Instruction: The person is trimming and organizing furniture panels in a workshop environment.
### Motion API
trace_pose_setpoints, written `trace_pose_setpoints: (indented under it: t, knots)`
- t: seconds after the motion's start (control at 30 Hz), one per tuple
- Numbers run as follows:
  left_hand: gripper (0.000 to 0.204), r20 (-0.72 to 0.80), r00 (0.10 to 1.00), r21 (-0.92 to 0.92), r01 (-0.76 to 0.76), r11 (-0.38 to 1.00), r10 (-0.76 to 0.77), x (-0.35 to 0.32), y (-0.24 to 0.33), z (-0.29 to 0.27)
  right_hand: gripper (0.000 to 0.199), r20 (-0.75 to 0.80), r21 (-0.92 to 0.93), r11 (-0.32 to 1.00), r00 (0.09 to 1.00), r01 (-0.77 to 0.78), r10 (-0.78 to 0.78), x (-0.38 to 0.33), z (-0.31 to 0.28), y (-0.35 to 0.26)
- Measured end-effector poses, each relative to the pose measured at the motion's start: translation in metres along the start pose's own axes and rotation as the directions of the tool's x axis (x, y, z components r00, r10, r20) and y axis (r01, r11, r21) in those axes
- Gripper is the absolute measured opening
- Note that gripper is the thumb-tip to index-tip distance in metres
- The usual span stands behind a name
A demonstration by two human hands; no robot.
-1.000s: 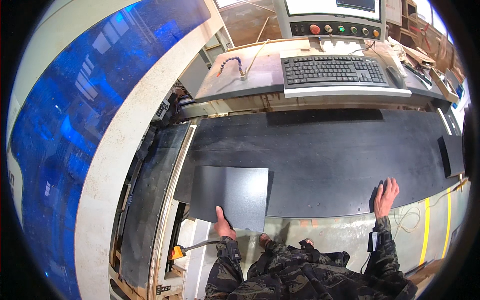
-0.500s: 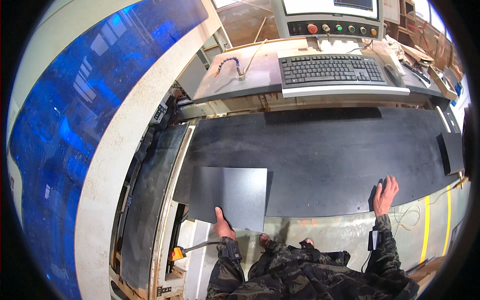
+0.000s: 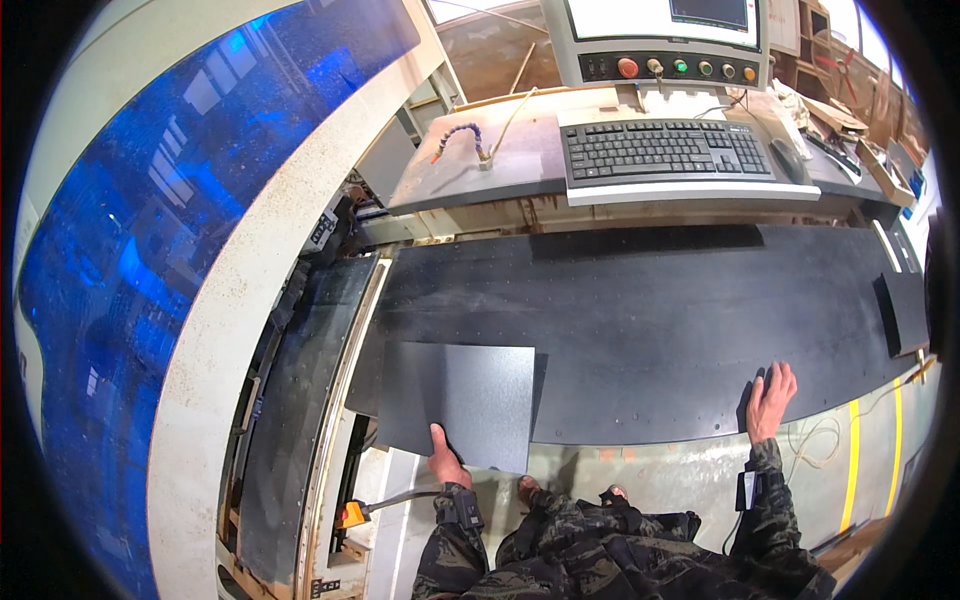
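A flat, square dark-grey panel (image 3: pixel 485 400) is gripped at its near edge by my left hand (image 3: pixel 447 462). The thumb lies on top and the other fingers are hidden beneath. The panel covers the left part of the long black machine table (image 3: pixel 640 310) and juts past its front edge; whether it touches the surface I cannot tell. My right hand (image 3: pixel 769 402) rests on the table's front edge farther right, fingers slightly bent and apart, holding nothing.
Left stands a white machine housing (image 3: pixel 240 270) with a blue window (image 3: pixel 130 250). Behind the table are a keyboard (image 3: pixel 665 152), a mouse (image 3: pixel 787 158), a button panel (image 3: pixel 670 68) and a bendable hose (image 3: pixel 462 133). A dark block (image 3: pixel 903 312) sits at the right end. An orange-yellow switch (image 3: pixel 352 514) hangs below.
The whole view has shifted slightly, so the table and desk sit a little lower. My left hand keeps its grip on the panel, and my right hand stays at the table edge.
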State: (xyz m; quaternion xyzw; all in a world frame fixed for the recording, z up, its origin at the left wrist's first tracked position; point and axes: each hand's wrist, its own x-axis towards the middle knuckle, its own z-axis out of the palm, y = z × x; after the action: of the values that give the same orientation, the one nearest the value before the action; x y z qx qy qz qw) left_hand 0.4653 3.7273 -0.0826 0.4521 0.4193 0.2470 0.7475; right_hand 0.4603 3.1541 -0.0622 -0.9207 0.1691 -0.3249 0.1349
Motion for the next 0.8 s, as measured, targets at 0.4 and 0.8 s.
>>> trace_pose_setpoints:
  t: [0.4, 0.8]
  knots:
    - [0.081, -0.027, 0.999, 0.040, 0.021, 0.999, -0.020, -0.018, 0.013, 0.009, 0.040, -0.006, -0.010, 1.000, 1.000, 0.020, -0.020, -0.001, -0.001, 0.000]
    - [0.078, -0.027, 0.999, 0.071, 0.034, 0.997, -0.032, -0.019, 0.018, 0.013, 0.042, 0.001, -0.016, 1.000, 1.000, 0.014, -0.014, 0.000, 0.000, -0.001]
